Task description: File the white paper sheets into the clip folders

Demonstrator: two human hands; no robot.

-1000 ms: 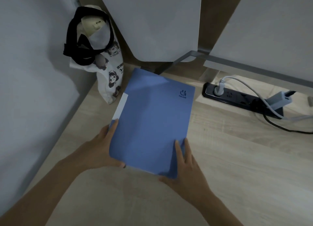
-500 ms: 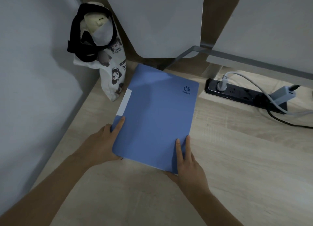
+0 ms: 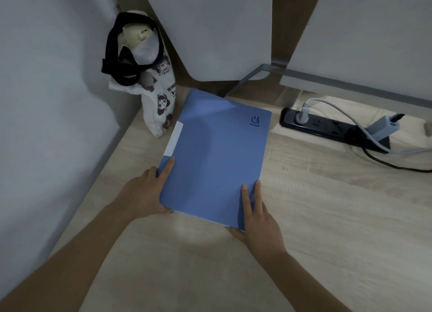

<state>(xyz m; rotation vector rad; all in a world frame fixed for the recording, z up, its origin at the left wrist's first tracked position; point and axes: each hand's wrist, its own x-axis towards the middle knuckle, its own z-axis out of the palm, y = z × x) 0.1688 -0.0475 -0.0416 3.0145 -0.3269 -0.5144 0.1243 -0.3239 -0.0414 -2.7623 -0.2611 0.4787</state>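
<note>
A closed blue folder (image 3: 215, 157) with a white label strip (image 3: 174, 138) on its spine lies at a slant on the pale wooden desk (image 3: 327, 206). My left hand (image 3: 145, 192) holds its near left corner, index finger straight along the spine edge and thumb tucked at the near edge. At the near right corner my right hand (image 3: 259, 220) has two fingers flat on the cover and its thumb under the edge. A thin white line shows along the folder's near edge. No loose paper sheets are in view.
A printed cloth bag (image 3: 161, 101) with black straps stands in the left corner by the grey wall (image 3: 46, 101). A black power strip (image 3: 327, 127) with plugs and cables lies at the right. White panels (image 3: 210, 31) on a metal frame rise behind the folder.
The folder has settled a little farther onto the desk, both hands staying at its near corners. The left index finger now reaches further up the spine edge.
</note>
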